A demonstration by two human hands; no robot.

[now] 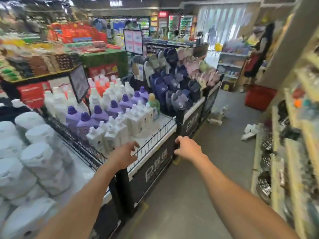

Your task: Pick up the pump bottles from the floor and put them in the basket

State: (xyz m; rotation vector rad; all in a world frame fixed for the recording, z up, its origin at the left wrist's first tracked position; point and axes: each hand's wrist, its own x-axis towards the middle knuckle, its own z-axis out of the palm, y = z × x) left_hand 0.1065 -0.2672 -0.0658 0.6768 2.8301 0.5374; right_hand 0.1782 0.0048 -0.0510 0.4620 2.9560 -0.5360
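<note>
Both forearms reach forward: left hand hovers over the display bin's wire rail, fingers loosely curled, holding nothing; right hand just right of the bin, also loose and empty. White pump bottles lie scattered on the floor right of the bin's far end, well apart from both hands, right hand nearer; axes too blurred to tell. Red basket stands on the floor beyond them, further right of the bin.

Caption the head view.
Left hand and right hand reach forward empty; white bottles litter the floor near a red basket.

Pump bottles are white, jugs lilac, basket red.
</note>
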